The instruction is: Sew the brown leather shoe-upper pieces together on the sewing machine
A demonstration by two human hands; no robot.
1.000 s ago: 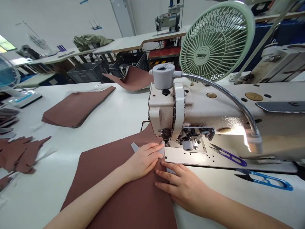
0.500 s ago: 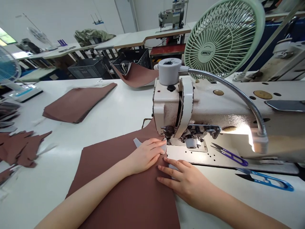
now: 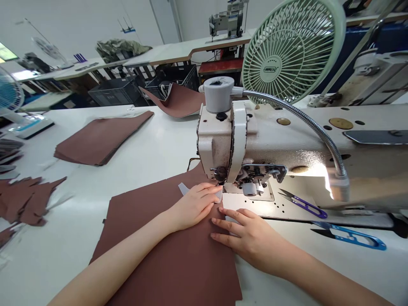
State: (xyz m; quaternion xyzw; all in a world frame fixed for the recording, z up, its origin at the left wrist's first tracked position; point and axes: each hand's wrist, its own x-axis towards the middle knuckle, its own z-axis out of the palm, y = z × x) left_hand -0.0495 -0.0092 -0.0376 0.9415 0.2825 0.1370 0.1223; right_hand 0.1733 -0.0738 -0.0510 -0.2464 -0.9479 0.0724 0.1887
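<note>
Work at a sewing machine [image 3: 219, 140]: a brown panel [image 3: 178, 263], apparently of leather-like sheet, lies flat on the white table [image 3: 165, 146], with one corner running in beneath the needle end of the machine and the broad remainder extending in front of it and to its left. The left hand [image 3: 193, 208], palm down, presses without clenching on a pale grey strip [image 3: 219, 194], which rests on the panel just beside the needle end; the palm and fingers hide the middle of the strip, while a similar pale tip shows beyond the knuckles. The right hand [image 3: 251, 238], in front of the machine, is released, its fingers spread and resting on the panel's edge, grasping nothing; a pale sliver shows beneath it. In progress, the positioning of panel and strip appears done; fastening seems at most begun, since no stitch line can be made out, and the strip's outlying portion appears loose. Left of the machine lie a stack of brown panels [image 3: 98, 142] and, farther off, cut brown pieces [image 3: 30, 199]; whether these are finished or untouched cannot be told. Below the machine's arm lie purple-handled snips [image 3: 295, 198], with blue-handled snips [image 3: 342, 230] nearer the wearer; neither hand touches them. A gooseneck lamp [image 3: 339, 187] lights the machine's bed.
</note>
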